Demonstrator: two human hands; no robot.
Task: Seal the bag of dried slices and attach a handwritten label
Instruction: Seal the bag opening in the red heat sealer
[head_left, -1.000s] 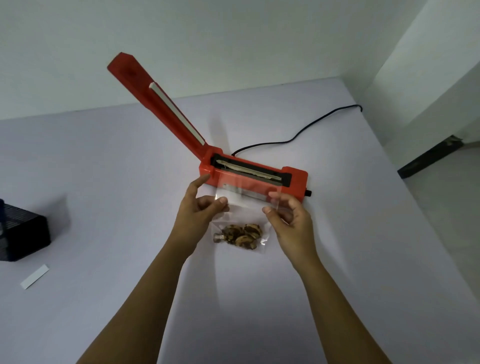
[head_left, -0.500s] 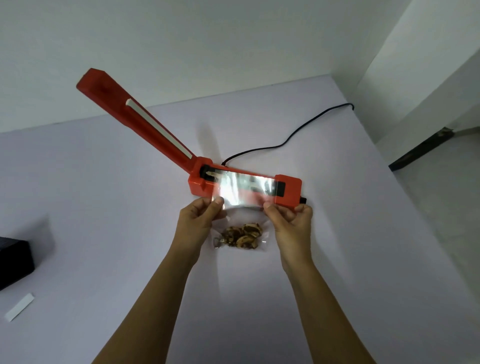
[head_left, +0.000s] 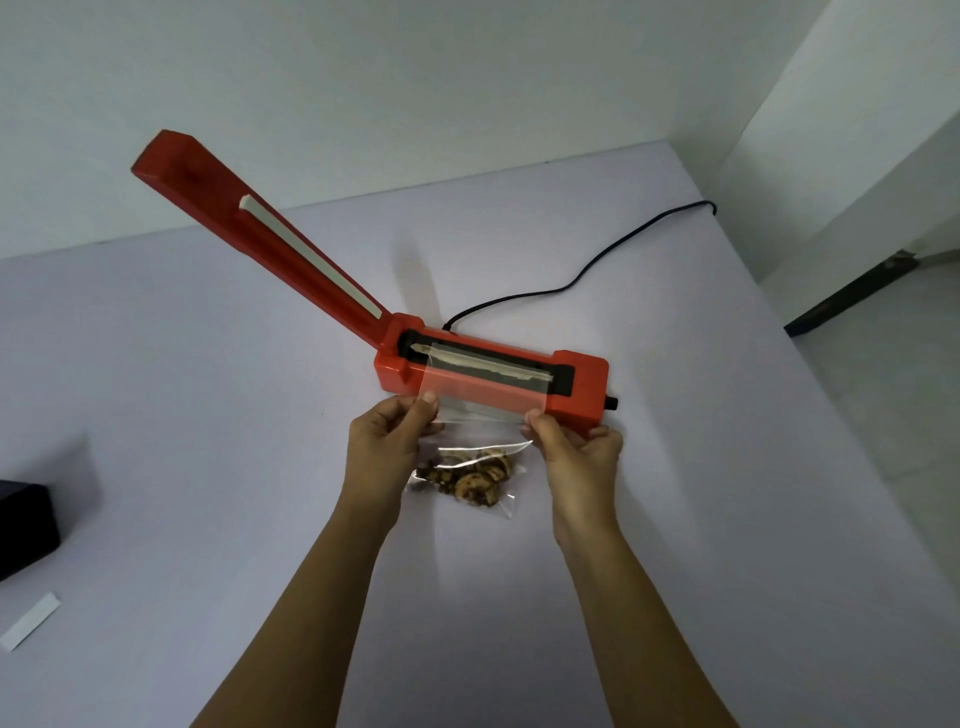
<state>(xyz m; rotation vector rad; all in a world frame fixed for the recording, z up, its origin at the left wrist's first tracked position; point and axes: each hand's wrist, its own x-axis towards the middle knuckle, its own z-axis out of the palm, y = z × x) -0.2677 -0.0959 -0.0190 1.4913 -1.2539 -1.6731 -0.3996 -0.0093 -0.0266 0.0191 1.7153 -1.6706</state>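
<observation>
Hands (head_left: 387, 441) (head_left: 579, 452) on clear bag (head_left: 483, 400) (black box (head_left: 26, 525) cropped)

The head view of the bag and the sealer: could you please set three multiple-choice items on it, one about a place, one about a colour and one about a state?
1. Where does the top of the bag lie?
A. across the base of the sealer
B. flat on the floor
C. inside a drawer

2. What colour is the sealer's body?
A. blue
B. red
C. green

3. How does the arm of the sealer stand?
A. raised open
B. pressed down on the bag
C. taken off

Answers:
1 A: the clear film overlaps the sealer's base, with the left hand and the right hand pinching its sides.
2 B: the casing is plainly red.
3 A: the arm slopes up, away from the base.
</observation>
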